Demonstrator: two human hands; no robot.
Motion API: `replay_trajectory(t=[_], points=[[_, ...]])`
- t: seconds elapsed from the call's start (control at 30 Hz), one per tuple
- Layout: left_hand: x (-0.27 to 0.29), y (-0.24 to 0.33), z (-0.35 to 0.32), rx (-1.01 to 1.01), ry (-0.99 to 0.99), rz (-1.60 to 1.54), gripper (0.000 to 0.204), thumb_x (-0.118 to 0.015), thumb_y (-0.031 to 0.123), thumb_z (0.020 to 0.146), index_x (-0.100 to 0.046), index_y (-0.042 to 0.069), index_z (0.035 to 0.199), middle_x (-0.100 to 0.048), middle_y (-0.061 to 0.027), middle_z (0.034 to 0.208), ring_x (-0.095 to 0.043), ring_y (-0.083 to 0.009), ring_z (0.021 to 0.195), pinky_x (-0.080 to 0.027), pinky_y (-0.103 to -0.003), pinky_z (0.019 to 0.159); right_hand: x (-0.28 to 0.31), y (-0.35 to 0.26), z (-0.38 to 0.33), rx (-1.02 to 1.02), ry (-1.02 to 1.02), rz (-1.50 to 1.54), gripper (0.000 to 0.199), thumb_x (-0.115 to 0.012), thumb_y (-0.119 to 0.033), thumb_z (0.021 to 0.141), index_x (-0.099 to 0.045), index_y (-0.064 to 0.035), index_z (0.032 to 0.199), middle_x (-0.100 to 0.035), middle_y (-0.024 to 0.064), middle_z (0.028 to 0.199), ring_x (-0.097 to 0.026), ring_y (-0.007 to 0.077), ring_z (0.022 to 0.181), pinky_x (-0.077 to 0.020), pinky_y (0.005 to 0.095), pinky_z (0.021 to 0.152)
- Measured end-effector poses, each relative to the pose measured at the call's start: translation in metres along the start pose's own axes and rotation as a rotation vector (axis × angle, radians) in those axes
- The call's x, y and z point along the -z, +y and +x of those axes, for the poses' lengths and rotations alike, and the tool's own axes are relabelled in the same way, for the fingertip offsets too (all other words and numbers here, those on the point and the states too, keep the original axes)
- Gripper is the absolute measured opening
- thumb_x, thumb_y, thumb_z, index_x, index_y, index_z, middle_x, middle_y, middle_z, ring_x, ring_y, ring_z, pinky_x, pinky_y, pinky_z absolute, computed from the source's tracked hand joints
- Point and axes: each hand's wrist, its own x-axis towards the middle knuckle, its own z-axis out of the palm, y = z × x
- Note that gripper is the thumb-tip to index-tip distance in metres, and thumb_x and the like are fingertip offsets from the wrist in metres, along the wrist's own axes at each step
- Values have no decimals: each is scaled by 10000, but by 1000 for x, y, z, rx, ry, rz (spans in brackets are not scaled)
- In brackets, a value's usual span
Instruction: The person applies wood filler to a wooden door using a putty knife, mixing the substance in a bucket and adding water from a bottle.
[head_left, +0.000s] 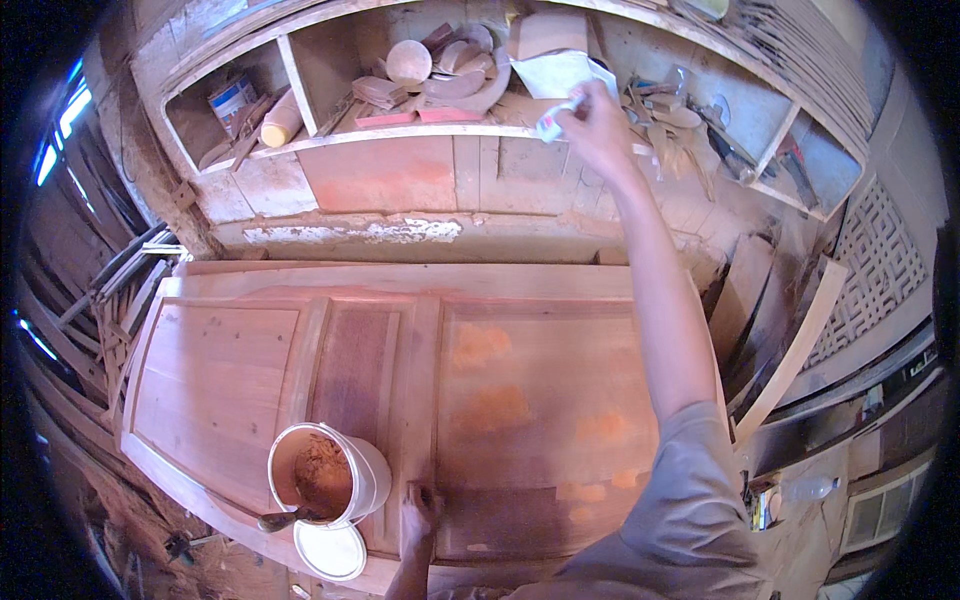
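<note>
1. A big wooden door panel (400,370) lies flat across the work place. It has raised frames and sunken fields, and some orange-brown patches are on its right part.
2. Behind the panel, a long wooden wall shelf (400,135) with several compartments runs along the wall. It is full of wood offcuts, round wooden pieces and some tools.
3. A white bucket (368,478) stands on the near part of the panel, left of the middle. Inside is a brown paste, and a spoon-like tool (285,519) leans over its rim.
4. A white round lid (330,550) lies flat just beside the bucket, at the near edge of the panel.
5. The right hand (598,125) is stretched far up to the shelf. Its fingers are closed around a small white object (552,122), maybe a tube or small bottle, at the front edge of the shelf.
6. The left hand (420,512) rests on the panel, just right of the bucket. The fingers press down on the wood; whether it holds something under them, I cannot tell.
</note>
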Motion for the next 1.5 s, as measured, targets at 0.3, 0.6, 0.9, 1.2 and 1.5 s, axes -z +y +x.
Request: replay_trajectory(t=[0.3,0.6,0.9,1.2,1.5], points=[[17,16,6,-136,1,11,262,-685,132,789,-531,36,978,-572,-212,848,-594,-430,729,-497,-512,618,-63,-7,65,-35,-171,-458,520,-714,-309,785,-526,-2,1161,-665,225,1052,-656,367,985,-507,457,867],[7,6,-8,35,-77,-9,399,-687,154,788,-558,-13,1126,-599,-241,1014,-577,-442,928,-469,-509,853,-71,29,71,25,-38,-511,583,-690,-395,825,-527,0,1221,-693,210,1004,-679,356,946,-518,443,861],[33,16,5,58,-263,5,541,-654,342,876,-492,-1,1261,-589,-278,1133,-608,-447,976,-496,-533,876,-30,-65,-104,8,36,24,293,-603,-295,971,-641,-32,1095,-588,11,857,-494,83,667,-423,250,577],[10,6,-4,-169,80,-262,587,-675,232,811,-470,10,1314,-592,-270,1106,-584,-443,999,-474,-515,901,-184,-315,-430,282,-1095,275,340,-791,-246,815,-646,-56,1057,-608,48,901,-596,128,772,-500,309,691],[28,11,-1,-62,-77,-323,595,-685,210,796,-471,16,1317,-567,-257,1172,-556,-422,1083,-457,-509,943,-169,-253,-398,-364,-903,503,141,-710,-100,888,-644,-25,987,-682,48,817,-641,126,680,-530,259,640]])
